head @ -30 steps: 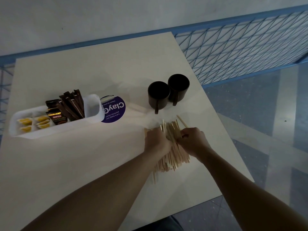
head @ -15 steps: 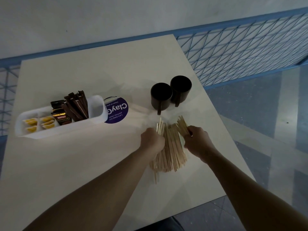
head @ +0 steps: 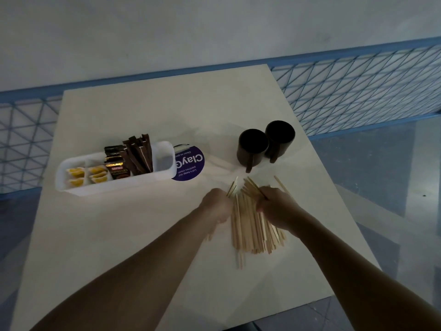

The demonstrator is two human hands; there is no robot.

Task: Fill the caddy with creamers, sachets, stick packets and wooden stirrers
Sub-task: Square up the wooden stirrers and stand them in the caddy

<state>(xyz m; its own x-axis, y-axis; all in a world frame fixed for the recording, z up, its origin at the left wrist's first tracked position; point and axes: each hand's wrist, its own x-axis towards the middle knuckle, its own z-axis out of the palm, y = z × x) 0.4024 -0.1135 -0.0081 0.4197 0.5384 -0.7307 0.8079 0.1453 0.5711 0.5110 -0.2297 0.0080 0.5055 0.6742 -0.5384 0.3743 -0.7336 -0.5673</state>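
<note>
A pile of wooden stirrers [head: 250,225] lies on the table, right of centre. My left hand [head: 218,206] is curled at the pile's left side and holds a few stirrers whose tips stick out past it. My right hand [head: 278,207] grips a bunch on the pile's right side. The white caddy [head: 78,189] stands to the left. It holds yellow creamers [head: 87,175], dark sachets [head: 117,164] and brown stick packets [head: 139,154]. Its right-end compartment [head: 164,158] looks empty.
Two black mugs [head: 253,148] stand beyond the stirrers, handles toward me. A round purple sticker [head: 191,167] lies by the caddy's right end. The table's right edge [head: 338,206] runs close to my right forearm. A blue wire fence [head: 358,89] is behind.
Both hands have kept shuffling the stirrers together; the pile is a little tighter and straighter. The camera view shifted slightly. The caddy and mugs stay put.
</note>
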